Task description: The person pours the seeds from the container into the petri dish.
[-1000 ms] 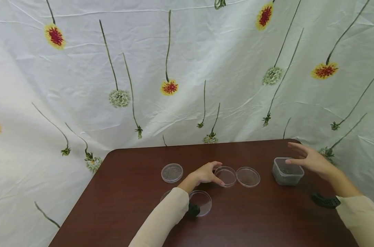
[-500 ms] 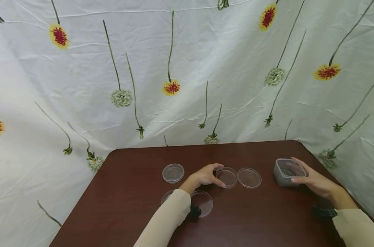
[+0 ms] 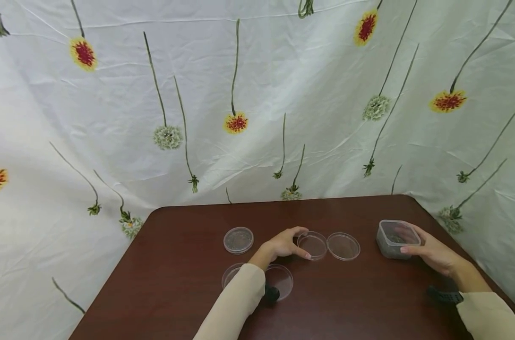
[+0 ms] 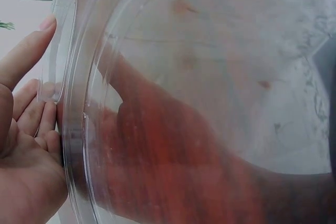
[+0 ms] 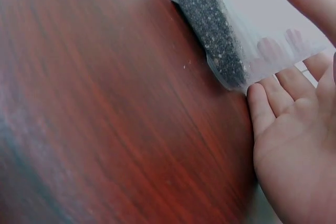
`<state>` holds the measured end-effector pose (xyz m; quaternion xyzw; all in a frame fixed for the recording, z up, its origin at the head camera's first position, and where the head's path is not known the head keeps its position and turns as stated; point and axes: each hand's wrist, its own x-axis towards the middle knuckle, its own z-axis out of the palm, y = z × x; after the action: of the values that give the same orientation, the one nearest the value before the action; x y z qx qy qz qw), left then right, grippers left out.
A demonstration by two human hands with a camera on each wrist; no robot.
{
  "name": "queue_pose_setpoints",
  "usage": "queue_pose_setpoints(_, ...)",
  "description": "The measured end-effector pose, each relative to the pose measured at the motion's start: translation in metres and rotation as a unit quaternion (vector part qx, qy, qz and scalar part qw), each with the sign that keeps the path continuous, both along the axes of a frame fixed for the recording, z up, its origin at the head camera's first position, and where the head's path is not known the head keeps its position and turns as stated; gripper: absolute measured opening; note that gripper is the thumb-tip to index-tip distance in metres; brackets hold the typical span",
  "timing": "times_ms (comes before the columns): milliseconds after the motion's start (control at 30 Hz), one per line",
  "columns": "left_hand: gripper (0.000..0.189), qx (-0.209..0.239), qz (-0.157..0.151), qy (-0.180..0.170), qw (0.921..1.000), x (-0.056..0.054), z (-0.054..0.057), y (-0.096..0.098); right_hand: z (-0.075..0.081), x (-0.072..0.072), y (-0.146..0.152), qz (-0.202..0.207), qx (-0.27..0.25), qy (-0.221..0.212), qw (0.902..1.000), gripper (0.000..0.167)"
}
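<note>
My left hand (image 3: 283,244) holds a clear petri dish (image 3: 313,246) on the table, thumb at its near side and fingers at the far side. In the left wrist view that dish (image 4: 64,51) stands between thumb and fingers. Right beside it lies another clear round dish (image 3: 343,246). At the right, my right hand (image 3: 437,252) grips a translucent plastic tub (image 3: 388,248), thumb along the near side and fingers behind. The right wrist view shows dark, grainy soil (image 5: 207,24) filling the tub's lower part.
A covered petri dish (image 3: 238,240) with speckled contents sits at the back left. Two more clear dishes, one left (image 3: 231,274) and one right (image 3: 283,281), lie partly hidden under my left forearm. The dark brown table (image 3: 347,302) ends at a flowered cloth (image 3: 257,94).
My right hand has come down from above the tub and taken hold of its right side. The left hand stays at the petri dish.
</note>
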<state>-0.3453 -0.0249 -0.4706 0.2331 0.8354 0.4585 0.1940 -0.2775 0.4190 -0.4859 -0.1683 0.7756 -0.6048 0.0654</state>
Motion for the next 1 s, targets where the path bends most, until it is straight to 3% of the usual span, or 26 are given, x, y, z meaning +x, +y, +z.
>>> queue_pose_setpoints(233,0.078,0.001,0.010,0.001,1.0000,0.000,0.004,-0.001,0.001,-0.003,-0.006,-0.021,-0.007,0.019,0.9996,0.068)
queue_pose_setpoints(433,0.079,-0.001,0.010,-0.004,0.9999,0.002,0.000,-0.002,0.005,-0.004,-0.015,-0.054,-0.023,0.024,0.9980,0.064)
queue_pose_setpoints(667,0.079,-0.006,0.024,0.010,0.9996,0.002,-0.002,-0.005,0.019,-0.015,-0.041,-0.080,-0.038,0.042,0.9952,0.067)
queue_pose_setpoints(1000,0.079,-0.006,0.016,0.015,0.9997,0.004,-0.006,0.001,0.035,-0.020,-0.068,-0.108,-0.031,0.055,0.9922,0.075)
